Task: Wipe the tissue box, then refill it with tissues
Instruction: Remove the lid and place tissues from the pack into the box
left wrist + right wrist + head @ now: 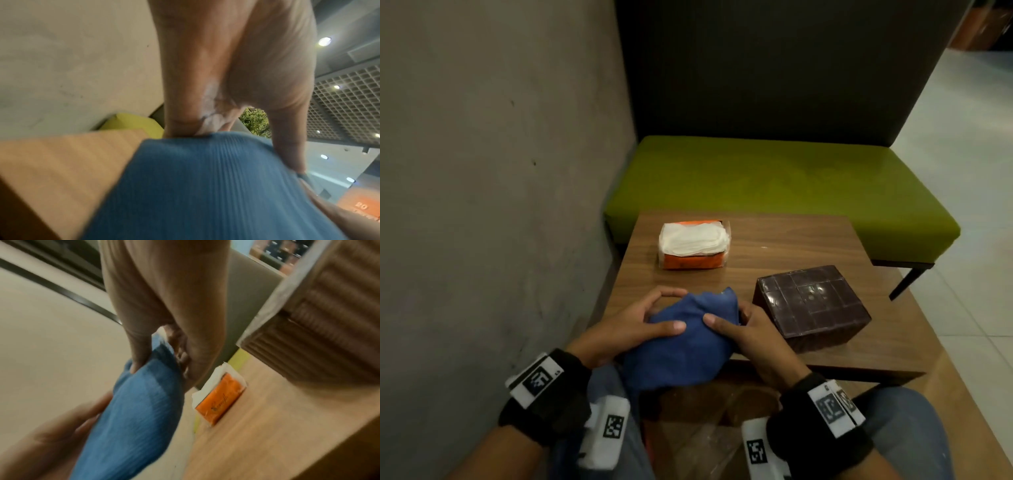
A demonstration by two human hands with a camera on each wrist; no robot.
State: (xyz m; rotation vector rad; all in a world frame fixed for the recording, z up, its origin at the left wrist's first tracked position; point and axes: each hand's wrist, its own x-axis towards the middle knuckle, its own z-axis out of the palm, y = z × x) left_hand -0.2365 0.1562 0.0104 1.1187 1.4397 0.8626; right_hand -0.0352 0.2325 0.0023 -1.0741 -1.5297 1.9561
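Note:
A blue cloth [681, 339] is bunched at the near edge of the wooden table [774, 240], partly hanging over it. My left hand [640, 322] grips its left side, thumb on top. My right hand [739, 325] grips its right side, thumb pressed on the cloth. The dark brown tissue box [811, 305] stands on the table just right of my right hand, untouched. An orange pack of white tissues [693, 245], open on top, lies farther back on the table. In the right wrist view the cloth [139, 402] hangs from my fingers, with the pack [220, 400] and box [329, 321] behind.
A green bench seat [774, 178] with a dark backrest stands behind the table. A grey concrete wall [482, 171] runs close along the left. Pale tiled floor [969, 205] lies to the right. My knees in jeans are below the table's near edge.

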